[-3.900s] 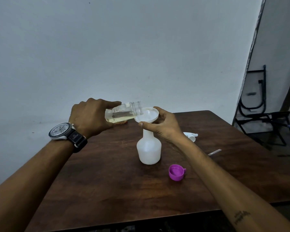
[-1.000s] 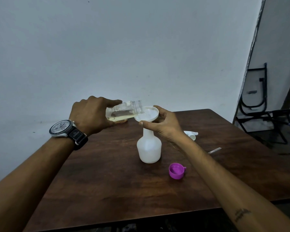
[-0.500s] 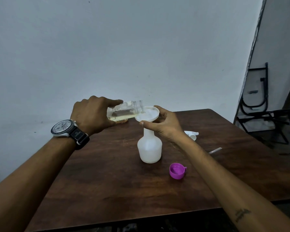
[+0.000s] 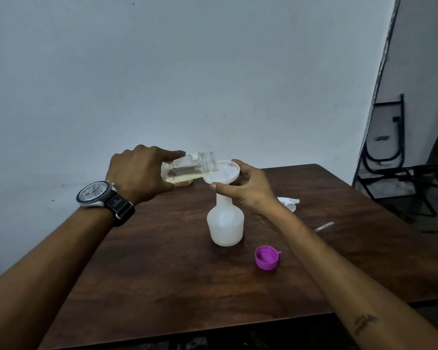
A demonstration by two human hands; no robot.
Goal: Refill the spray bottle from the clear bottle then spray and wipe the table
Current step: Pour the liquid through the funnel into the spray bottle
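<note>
A purple plastic cap (image 4: pixel 267 257) lies before the upright white plastic spray bottle (image 4: pixel 225 227) on the wooden tabletop (image 4: pixel 162 274). Atop that bottle, the right grip (image 4: pixel 250 190) curls round a white funnel (image 4: pixel 224 174); the left grip (image 4: pixel 139 175) clasps the tipped clear bottle (image 4: pixel 190 168) at its rim.

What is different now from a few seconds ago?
Nothing I can see. The left hand still tips the clear bottle over the funnel. The right hand still holds the funnel on the spray bottle. The purple cap hasn't moved.
</note>
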